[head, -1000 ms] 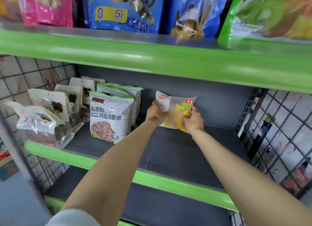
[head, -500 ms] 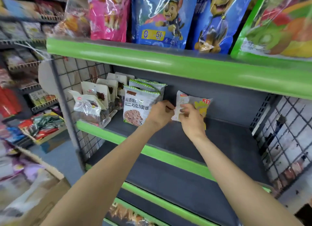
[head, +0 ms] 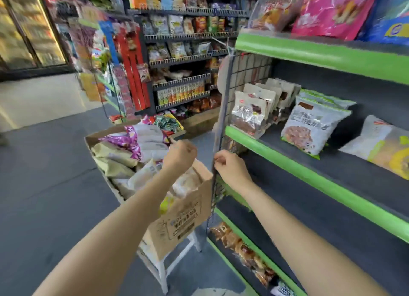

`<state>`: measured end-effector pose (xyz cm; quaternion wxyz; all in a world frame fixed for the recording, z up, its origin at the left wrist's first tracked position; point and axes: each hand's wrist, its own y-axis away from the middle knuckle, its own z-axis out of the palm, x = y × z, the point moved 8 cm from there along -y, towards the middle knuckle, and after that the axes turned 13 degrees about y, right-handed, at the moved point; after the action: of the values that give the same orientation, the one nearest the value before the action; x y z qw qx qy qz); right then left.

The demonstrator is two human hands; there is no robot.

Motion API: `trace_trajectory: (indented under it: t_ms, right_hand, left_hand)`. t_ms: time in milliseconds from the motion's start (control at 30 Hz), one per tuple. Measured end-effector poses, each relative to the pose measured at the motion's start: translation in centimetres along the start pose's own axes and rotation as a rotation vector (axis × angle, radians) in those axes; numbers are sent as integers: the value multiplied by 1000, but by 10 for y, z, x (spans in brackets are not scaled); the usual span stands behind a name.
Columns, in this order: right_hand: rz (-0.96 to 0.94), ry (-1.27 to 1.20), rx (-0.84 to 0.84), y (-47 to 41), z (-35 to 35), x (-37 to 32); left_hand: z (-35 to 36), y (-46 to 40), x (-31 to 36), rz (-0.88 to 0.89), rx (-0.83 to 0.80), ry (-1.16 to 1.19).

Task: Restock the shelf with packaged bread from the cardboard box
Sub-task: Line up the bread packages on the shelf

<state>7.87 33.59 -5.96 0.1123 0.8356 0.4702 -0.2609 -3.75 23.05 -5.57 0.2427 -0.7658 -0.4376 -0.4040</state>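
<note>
The cardboard box (head: 181,220) stands left of the shelf, filled with packaged bread (head: 141,149) in white, tan and purple wrappers. My left hand (head: 180,155) hovers over the box's right side with loosely curled fingers and holds nothing. Just in front of the shelf's wire side panel (head: 221,110), my right hand (head: 230,167) is empty too, fingers loosely curled. On the middle shelf (head: 287,160) a yellow and white bread pack (head: 385,147) lies tilted at the right. Chocolate bread packs (head: 309,127) and brown-filled packs (head: 252,114) stand left of it.
The box rests on a white stool (head: 163,271). Large snack bags (head: 336,8) fill the top shelf. Wrapped pastries (head: 243,251) lie on the bottom shelf. Across the grey aisle floor (head: 51,185) stand further snack racks (head: 181,59) and a low tray of goods (head: 166,123).
Both hands let go of the yellow bread pack, which stays on the shelf, and drew back left toward the box. My view swung left, bringing the box and aisle into sight.
</note>
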Motion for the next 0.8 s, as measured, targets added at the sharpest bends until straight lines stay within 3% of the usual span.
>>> trace_trajectory:
  t_ms: [167,333,500,600,700,800]
  right_hand:
    - [-25,78,-121,-13,85,-58]
    - [31,188,-210,-26,153,-70]
    - [-4,336,-348,-37,210,-77]
    - [-9,518,-344,-40,219,-74]
    - [24,375,-230,-40,212,-67]
    - [-34,155,-145,-38,192,-71]
  left_hand:
    - [-64,-4,-88,-83,-31,-178]
    - [-70,-5,-146,-139,-258,-337]
    - [-62,-21,-190,-210,-312,-406]
    - [-62,-31,-204,-160,-234,-534]
    - [-64,-36,-210,-143,-201,-621]
    - [-69,-36,-203,-87,-146,-522]
